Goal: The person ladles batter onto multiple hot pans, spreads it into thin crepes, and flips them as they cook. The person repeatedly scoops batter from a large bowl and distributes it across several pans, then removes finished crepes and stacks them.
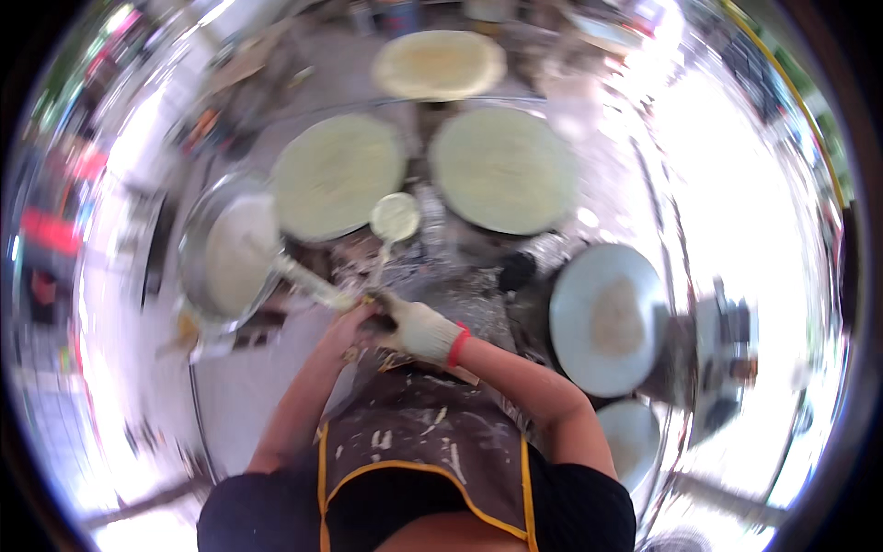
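Note:
My bare left hand (353,330) grips the end of a pale, batter-coated handle (314,281) that reaches into a large metal pot (187,265). Whitish batter (241,255) lies in the pot. Close against it, my right hand (421,332), in a white knit glove with a red cuff, is closed on the thin handle of a round, batter-coated disc-shaped tool (395,216). Beyond the disc are two round griddles covered with pale green-yellow batter, a left batter sheet (341,176) and a right batter sheet (503,169). Blur hides the exact finger positions.
A round pale flatbread (439,64) lies farther back. At my right stands a bare griddle (576,321) with a brownish centre, and a second griddle (628,441) is partly hidden by my arm. Silvery, stained foil-like covering (455,290) lies between the griddles.

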### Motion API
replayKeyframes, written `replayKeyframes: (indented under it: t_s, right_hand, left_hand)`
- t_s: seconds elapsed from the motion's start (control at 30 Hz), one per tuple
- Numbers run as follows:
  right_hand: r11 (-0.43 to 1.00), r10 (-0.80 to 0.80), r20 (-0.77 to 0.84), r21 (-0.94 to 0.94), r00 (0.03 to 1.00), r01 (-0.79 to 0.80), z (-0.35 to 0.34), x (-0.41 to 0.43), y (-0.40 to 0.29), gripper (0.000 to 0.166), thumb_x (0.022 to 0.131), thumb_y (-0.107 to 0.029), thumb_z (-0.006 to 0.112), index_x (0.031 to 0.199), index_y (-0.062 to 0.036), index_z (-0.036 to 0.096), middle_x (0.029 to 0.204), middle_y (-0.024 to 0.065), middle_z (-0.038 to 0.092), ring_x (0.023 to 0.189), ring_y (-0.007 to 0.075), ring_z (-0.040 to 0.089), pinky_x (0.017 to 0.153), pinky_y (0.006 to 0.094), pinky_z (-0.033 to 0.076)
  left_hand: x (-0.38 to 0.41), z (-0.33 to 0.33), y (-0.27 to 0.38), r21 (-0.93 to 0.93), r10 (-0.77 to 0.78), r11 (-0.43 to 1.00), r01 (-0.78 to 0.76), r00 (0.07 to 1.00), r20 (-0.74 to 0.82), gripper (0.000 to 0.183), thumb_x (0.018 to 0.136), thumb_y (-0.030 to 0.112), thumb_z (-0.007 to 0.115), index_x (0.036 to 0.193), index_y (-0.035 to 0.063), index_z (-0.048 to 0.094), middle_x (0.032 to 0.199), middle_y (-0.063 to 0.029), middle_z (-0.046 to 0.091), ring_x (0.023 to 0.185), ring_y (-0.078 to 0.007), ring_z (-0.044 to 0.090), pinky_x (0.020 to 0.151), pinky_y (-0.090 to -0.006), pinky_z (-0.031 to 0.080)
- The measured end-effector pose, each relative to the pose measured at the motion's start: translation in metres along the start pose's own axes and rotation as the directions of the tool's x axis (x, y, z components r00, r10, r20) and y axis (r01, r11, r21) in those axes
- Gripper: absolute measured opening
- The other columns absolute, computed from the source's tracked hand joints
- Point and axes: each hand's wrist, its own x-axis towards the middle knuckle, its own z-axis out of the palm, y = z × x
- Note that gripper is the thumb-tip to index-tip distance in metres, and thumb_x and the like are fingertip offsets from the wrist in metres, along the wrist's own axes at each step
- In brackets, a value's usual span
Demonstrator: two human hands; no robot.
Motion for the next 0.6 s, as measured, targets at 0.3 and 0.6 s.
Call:
replayKeyframes:
  t_s: [0.3, 0.6]
  right_hand:
    - [0.847, 0.287, 0.052, 0.453, 0.957, -0.279, 0.119, 0.22, -0.003, 0.033, 0.088, -0.017, 0.054, 0.118, -0.0022, 0.054, 0.086, 0.0165, 0.063, 0.076, 0.0199, 0.062, 0.068, 0.0313, 0.049]
    - [0.544, 0.424, 0.227, -0.838, 0.877, -0.046, 0.228, 0.462, -0.022, 0.046, 0.09, -0.043, 0.042, 0.099, -0.0037, 0.065, 0.091, 0.0208, 0.064, 0.09, 0.0327, 0.063, 0.075, 0.0444, 0.048]
  left_hand:
    - [0.0, -0.257, 0.015, -0.49, 0.049, 0.865, -0.111, 0.989, -0.137, 0.011, 0.09, 0.016, 0.051, 0.094, 0.006, 0.049, 0.064, 0.0003, 0.041, 0.047, -0.0058, 0.039, 0.038, -0.02, 0.029]
    - [0.064, -0.524, -0.045, 0.028, -0.144, 0.982, 0.185, 0.842, -0.52, 0.009, 0.081, 0.008, 0.053, 0.084, 0.0013, 0.049, 0.063, -0.0091, 0.052, 0.044, -0.0164, 0.05, 0.037, -0.0309, 0.039]
